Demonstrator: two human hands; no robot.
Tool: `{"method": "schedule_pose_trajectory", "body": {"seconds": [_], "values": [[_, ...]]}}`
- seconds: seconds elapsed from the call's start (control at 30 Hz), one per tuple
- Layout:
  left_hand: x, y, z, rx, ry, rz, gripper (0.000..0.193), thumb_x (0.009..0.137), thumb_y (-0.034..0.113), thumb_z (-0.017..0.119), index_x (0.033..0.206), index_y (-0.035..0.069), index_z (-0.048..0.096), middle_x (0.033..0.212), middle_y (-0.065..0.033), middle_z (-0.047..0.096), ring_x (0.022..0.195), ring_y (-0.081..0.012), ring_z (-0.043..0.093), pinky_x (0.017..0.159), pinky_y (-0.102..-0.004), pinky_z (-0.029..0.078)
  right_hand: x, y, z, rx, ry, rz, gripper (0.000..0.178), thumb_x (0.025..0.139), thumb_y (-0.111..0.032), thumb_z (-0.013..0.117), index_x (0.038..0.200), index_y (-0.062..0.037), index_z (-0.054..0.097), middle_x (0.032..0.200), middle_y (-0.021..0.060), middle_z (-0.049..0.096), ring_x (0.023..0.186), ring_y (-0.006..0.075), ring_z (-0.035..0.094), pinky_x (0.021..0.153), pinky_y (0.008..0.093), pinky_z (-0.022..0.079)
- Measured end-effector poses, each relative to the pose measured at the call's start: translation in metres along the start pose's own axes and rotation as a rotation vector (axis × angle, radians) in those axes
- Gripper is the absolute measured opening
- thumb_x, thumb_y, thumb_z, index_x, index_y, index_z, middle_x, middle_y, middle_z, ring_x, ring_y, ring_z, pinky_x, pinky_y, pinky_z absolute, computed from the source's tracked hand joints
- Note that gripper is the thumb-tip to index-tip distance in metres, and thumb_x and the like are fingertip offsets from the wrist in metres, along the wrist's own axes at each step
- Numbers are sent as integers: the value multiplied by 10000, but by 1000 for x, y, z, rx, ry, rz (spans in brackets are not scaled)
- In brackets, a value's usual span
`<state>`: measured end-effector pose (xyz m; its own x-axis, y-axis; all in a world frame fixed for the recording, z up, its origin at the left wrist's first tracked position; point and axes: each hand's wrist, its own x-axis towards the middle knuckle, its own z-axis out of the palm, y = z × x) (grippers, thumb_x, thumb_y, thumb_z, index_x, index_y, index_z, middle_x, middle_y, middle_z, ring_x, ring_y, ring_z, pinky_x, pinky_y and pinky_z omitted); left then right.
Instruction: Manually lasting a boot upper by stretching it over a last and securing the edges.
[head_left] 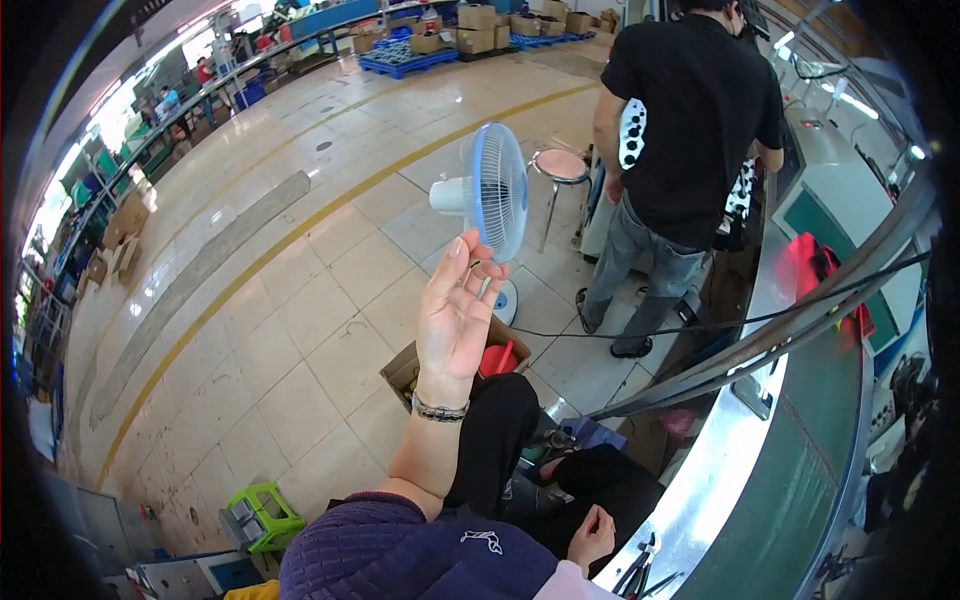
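Note:
My left hand (457,325), wearing a watch or metal bracelet, is raised at arm's length with its palm toward me. Its thumb and bent fingers close at the lower rim of a blue-and-white pedestal fan (500,190). The fan's face points to the right, and its round base shows behind my wrist. Low at the right, my right hand (592,538) is held near my dark trousers, fingers curled in; whatever lies inside them is hidden. Beside it, pliers (636,575) lie on the edge of the metal-topped bench (715,490).
A cardboard box (403,372) with red items stands below my left hand. Behind the fan are a round stool (560,165) and a person in black (690,120) facing a machine. Dark cables (740,320) cross at right. A green plastic stool (265,515) sits at lower left.

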<state>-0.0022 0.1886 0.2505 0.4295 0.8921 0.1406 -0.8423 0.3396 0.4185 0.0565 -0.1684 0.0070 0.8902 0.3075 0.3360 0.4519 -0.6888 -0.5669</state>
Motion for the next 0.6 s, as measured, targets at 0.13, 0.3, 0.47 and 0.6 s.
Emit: {"method": "schedule_pose_trajectory", "body": {"seconds": [0.13,0.3,0.47,0.6], "values": [[0,-10,0,35,-32,6,272,929,212,622,1137,37,631,1003,-48,621,880,-169,567,969,-377,441,-1,4,1,12,8,-11,90,886,-140,658,907,-56,684,780,85,659,671,236,630,581,320,488],[1,-16,1,76,-33,34,304,916,214,640,1141,10,631,1011,-66,634,870,-164,577,939,-372,449,2,1,0,7,-5,12,98,891,-147,651,908,-56,684,796,88,666,680,233,632,599,319,491],[1,-15,-1,64,-32,26,305,912,193,642,1148,0,624,974,-66,645,857,-158,583,910,-371,471,2,-4,-1,17,-52,65,108,896,-157,644,908,-58,684,815,88,673,698,240,638,626,324,496],[-3,-15,0,65,-75,7,313,921,197,629,1162,-1,613,988,-61,640,856,-152,577,929,-379,462,0,-1,-3,39,6,8,94,887,-137,660,909,-53,695,745,91,648,627,213,605,563,308,469]]}}
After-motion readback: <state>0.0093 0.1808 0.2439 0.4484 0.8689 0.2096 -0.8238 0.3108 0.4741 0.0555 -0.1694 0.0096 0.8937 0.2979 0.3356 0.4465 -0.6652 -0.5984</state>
